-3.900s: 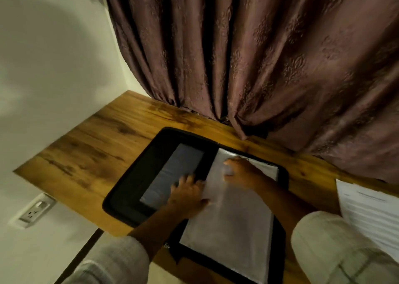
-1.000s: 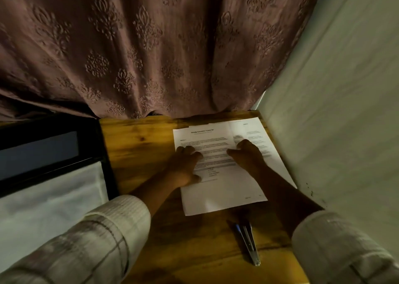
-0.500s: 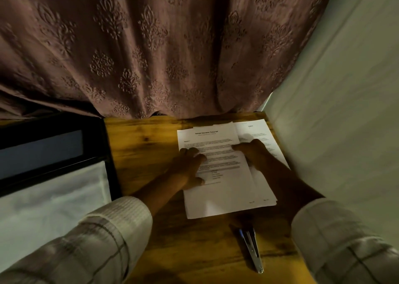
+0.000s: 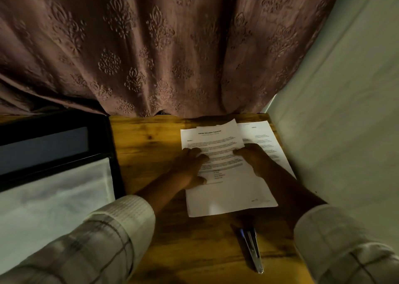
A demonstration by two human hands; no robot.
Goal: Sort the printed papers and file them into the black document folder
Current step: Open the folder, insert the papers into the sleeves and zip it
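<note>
Printed papers lie on the right of the wooden table (image 4: 146,145). The top sheet (image 4: 224,193) carries a bold title and sits skewed to the left over the lower sheets (image 4: 265,136). My left hand (image 4: 187,167) rests on the top sheet's left edge. My right hand (image 4: 257,160) lies at that sheet's right edge and rests on the lower sheets. The black document folder (image 4: 54,121) lies open at the left, with a clear plastic sleeve (image 4: 54,197) facing up.
A metal clip with a blue pen (image 4: 251,247) lies on the table just below the papers. A patterned curtain (image 4: 151,46) hangs along the table's far edge. A pale wall (image 4: 345,111) closes off the right side next to the papers.
My view and both hands went from the folder to the papers on the right. Over the last second the top sheet slid and turned left, baring more of the lower sheets.
</note>
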